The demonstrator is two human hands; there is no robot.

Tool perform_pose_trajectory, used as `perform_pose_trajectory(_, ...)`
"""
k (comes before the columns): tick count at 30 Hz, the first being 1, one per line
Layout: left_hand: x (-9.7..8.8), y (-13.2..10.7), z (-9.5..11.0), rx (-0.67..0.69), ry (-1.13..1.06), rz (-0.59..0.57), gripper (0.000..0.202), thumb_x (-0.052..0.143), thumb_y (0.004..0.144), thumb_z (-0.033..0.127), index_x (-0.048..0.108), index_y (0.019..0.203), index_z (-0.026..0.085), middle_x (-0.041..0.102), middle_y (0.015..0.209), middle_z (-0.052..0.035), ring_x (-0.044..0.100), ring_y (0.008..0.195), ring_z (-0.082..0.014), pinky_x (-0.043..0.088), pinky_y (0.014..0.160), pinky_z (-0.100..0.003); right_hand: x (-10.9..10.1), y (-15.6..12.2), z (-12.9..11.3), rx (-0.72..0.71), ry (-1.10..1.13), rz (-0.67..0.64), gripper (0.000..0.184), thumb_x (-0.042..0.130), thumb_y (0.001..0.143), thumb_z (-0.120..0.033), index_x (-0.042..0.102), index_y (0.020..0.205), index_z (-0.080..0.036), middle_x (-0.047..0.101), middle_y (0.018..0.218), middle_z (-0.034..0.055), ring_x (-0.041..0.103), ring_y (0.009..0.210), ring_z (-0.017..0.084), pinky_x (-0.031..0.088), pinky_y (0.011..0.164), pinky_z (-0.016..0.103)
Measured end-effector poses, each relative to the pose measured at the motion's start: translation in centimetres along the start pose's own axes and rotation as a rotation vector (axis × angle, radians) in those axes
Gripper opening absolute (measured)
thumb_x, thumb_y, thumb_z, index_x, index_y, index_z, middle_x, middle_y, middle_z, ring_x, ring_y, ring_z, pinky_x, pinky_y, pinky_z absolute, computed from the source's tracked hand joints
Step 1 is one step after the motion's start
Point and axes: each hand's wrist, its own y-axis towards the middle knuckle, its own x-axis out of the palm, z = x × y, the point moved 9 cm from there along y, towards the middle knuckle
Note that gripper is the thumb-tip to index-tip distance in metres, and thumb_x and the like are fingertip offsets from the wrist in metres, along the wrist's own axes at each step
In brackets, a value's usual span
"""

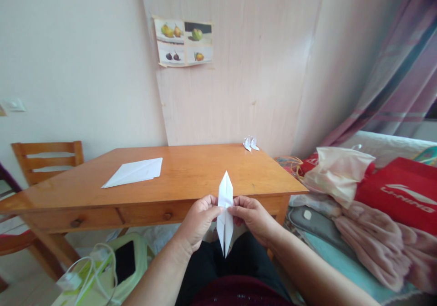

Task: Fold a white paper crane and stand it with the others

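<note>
While both hands meet above the person's lap, they hold a folded white paper [225, 200] in front of the near edge of the wooden table [191, 174]. It is a slim, elongated diamond, with straight sides along the middle and tapering ends. The upper end closes to one sharp point; the lower end is divided by a narrow dark slit into two slender tips. Faint lines mark its face, though at this size I cannot tell creases from layered edges.

Its long axis runs nearly upright in the view, the single point toward the table and wall, the split end toward the lap. The left hand [201, 218] and right hand [251, 213] each grasp one side edge, thumbs pressed on the front near mid-length, the other fingers curled and partly hidden.
</note>
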Motion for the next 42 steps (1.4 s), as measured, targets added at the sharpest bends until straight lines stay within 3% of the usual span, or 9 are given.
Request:
perform_pose_trajectory(3,0.0,-0.1,0.4,0.047,-0.016,0.013,0.029,0.074,0.077,0.028,0.056,0.097,0.017,0.071,0.084,-0.0041,0.066,0.074,-0.0177,0.050,0.074,-0.030,-0.2,0.0,0.0,-0.018,-0.012,0.025,0.025,0.076,0.076,-0.038,0.062,0.079,-0.017,0.058,0.063,-0.0021,0.048,0.056,0.010,0.036,0.057,0.026)
perform_pose_trajectory(8,-0.5,-0.1,0.8,0.109,-0.005,0.076,0.032,0.072,0.080,0.026,0.045,0.097,0.021,0.068,0.076,0.0015,0.064,0.067,-0.0154,0.048,0.067,-0.027,-0.4,0.1,-0.3,-0.111,0.038,0.053,0.035,0.079,0.077,-0.038,0.054,0.096,-0.021,0.058,0.066,-0.0050,0.049,0.057,0.011,0.037,0.057,0.025)
perform_pose_trajectory(18,-0.2,-0.3,1.1,0.123,-0.033,0.016,0.027,0.074,0.079,0.028,0.049,0.089,0.020,0.067,0.081,0.0002,0.061,0.073,-0.0134,0.045,0.071,-0.024,-0.2,-0.2,-1.4,-0.193,0.009,0.051,0.038,0.077,0.080,-0.041,0.050,0.098,-0.022,0.054,0.063,-0.0080,0.047,0.056,0.010,0.035,0.057,0.024)
perform_pose_trajectory(25,-0.5,-0.2,1.2,0.145,0.000,0.043,0.022,0.070,0.081,0.026,0.051,0.089,0.020,0.063,0.080,0.0012,0.059,0.075,-0.0142,0.044,0.073,-0.025,0.1,-0.4,-1.4,-0.249,0.044,0.032,0.035,0.076,0.083,-0.040,0.050,0.099,-0.023,0.054,0.067,-0.0073,0.046,0.059,0.010,0.034,0.058,0.024)
perform_pose_trajectory(33,-1.1,-0.4,2.1,0.266,0.193,0.111,0.016,0.069,0.082,0.024,0.054,0.079,0.019,0.048,0.070,0.0052,0.044,0.067,-0.0109,0.038,0.067,-0.022,-0.3,-0.7,-1.9,-0.398,-0.050,0.095,0.028,0.074,0.085,-0.038,0.053,0.100,-0.025,0.059,0.088,-0.0013,0.052,0.073,0.013,0.041,0.066,0.027)
perform_pose_trajectory(38,-1.1,-0.5,2.2,0.266,0.215,0.097,0.017,0.069,0.083,0.025,0.054,0.077,0.019,0.049,0.070,0.0043,0.045,0.069,-0.0116,0.037,0.067,-0.023,-0.4,-0.9,-1.5,-0.360,-0.131,0.072,0.024,0.069,0.089,-0.039,0.054,0.103,-0.027,0.054,0.073,-0.0041,0.045,0.060,0.013,0.036,0.058,0.026)
perform_pose_trajectory(42,-1.1,-0.4,2.0,0.248,0.169,0.091,0.019,0.071,0.082,0.025,0.053,0.077,0.019,0.050,0.070,0.0046,0.046,0.068,-0.0113,0.038,0.067,-0.022,0.0,-0.9,-1.4,-0.302,-0.079,0.026,0.029,0.073,0.085,-0.044,0.055,0.098,-0.026,0.056,0.075,-0.0030,0.046,0.062,0.013,0.037,0.059,0.027)
